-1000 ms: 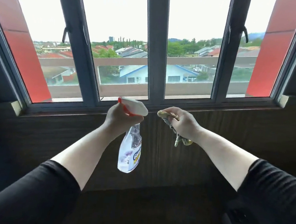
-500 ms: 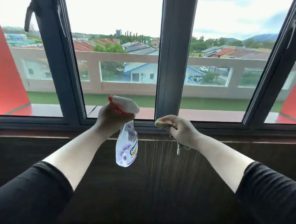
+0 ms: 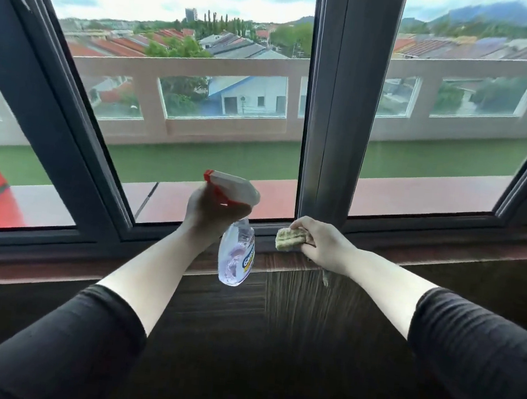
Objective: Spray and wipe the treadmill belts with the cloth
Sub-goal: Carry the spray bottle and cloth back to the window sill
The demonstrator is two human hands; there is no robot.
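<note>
Two items held: spray bottle (image 3: 236,255) clasped by left grip (image 3: 214,208), cloth (image 3: 290,239) pinched by right grip (image 3: 326,243) at window sill (image 3: 445,254) edge; sill seen closer than earlier.

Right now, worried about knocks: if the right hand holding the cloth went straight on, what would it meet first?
Probably the bottom rail of the dark grey window frame, just beyond the right hand and its folded yellow-green cloth; depth is unclear.

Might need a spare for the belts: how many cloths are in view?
1. The cloth is gripped in the right hand, by the window sill, right of the spray bottle. Others may lie outside the frame.
</note>
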